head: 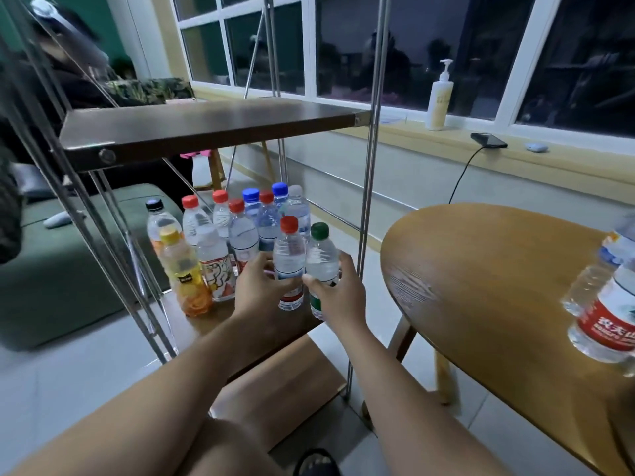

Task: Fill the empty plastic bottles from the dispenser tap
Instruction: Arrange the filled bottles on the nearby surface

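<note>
Several capped plastic bottles stand on the middle shelf (261, 329) of a metal-framed rack. My left hand (263, 286) grips a clear bottle with a red cap (289, 255) at the front of the group. My right hand (338, 293) grips the clear green-capped bottle (321, 257) right beside it. Both bottles stand upright on the shelf. Behind them are more red-capped and blue-capped bottles (252, 204), and two juice bottles (187, 280) at the left. No dispenser tap is in view.
A round wooden table (481, 286) stands at the right with a red-labelled bottle (608, 314) near its edge. The rack's upper shelf (206, 132) overhangs the bottles. On the window sill are a pump bottle (439, 97) and a phone (488, 140) with a cable. A green sofa (68, 269) sits left.
</note>
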A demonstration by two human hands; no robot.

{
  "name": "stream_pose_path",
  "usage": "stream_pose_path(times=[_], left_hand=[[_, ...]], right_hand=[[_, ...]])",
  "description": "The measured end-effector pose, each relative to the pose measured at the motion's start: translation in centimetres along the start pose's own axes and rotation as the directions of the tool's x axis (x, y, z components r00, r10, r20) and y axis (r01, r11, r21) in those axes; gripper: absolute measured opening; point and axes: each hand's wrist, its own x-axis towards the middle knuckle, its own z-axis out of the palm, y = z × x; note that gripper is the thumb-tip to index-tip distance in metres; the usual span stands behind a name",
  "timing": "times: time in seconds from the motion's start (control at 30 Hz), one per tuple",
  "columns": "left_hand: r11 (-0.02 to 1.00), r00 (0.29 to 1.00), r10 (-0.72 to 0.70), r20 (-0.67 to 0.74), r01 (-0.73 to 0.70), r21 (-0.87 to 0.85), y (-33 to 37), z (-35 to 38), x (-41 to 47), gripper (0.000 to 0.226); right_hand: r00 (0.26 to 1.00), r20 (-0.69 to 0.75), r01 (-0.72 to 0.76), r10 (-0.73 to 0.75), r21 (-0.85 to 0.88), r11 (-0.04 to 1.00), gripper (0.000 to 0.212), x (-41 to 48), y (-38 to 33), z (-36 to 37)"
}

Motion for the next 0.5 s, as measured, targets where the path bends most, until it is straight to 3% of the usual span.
stream_pose_path(times=[0.2,0.33,0.5], left_hand=[[0.998,0.997,-0.061,-0.056,0.059,-0.034,-1.0,0.9,1.7,0.058],[0.997,0.994,-0.077,-0.082,0.075,-0.031,-1.1,1.2,2.7,0.066],[0.996,0.988,-0.082,-0.132,0.079,-0.031,-0.6,1.3,3.0,0.064]], right_hand=[[0.998,0.007,-0.068,0.068,-0.037,0.997,0.064,4.1,1.3,1.3],[0.997,-0.014,-0.077,0.076,-0.161,0.984,0.069,5.7,1.9,1.8],[0.993,-0.028,-0.120,0.117,-0.330,0.936,0.051,5.0,3.3,2.8]])
